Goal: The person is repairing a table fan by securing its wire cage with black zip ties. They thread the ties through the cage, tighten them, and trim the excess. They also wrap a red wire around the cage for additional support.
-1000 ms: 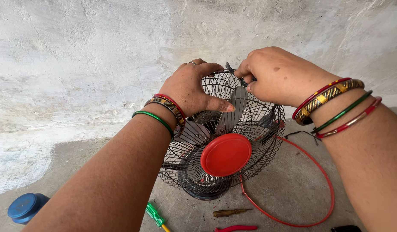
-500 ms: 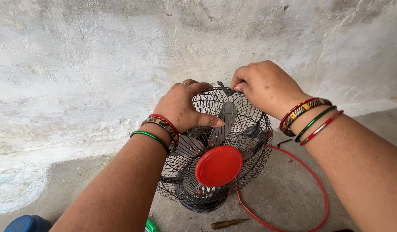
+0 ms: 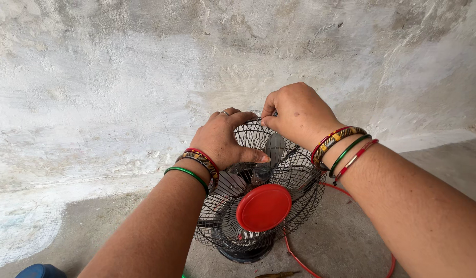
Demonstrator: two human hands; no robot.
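A small table fan with a black wire guard (image 3: 294,180) and a round red centre cap (image 3: 264,207) stands on the concrete floor by a whitewashed wall. My left hand (image 3: 222,139) grips the top rim of the guard, thumb laid across the front wires. My right hand (image 3: 294,113) pinches the guard's top edge with its fingertips, right beside the left hand. Grey blades (image 3: 275,146) show through the wires. Both wrists wear red, green and gold bangles.
A thin red ring (image 3: 300,260) lies on the floor around the fan's right side. A blue round lid (image 3: 39,271) peeks in at the bottom left. A small brownish tool (image 3: 276,275) lies on the floor below the fan.
The view has tilted up, so the fan sits lower in frame and the floor tools slipped out of sight. Both hands stay at the guard's top rim, the right still pinching it.
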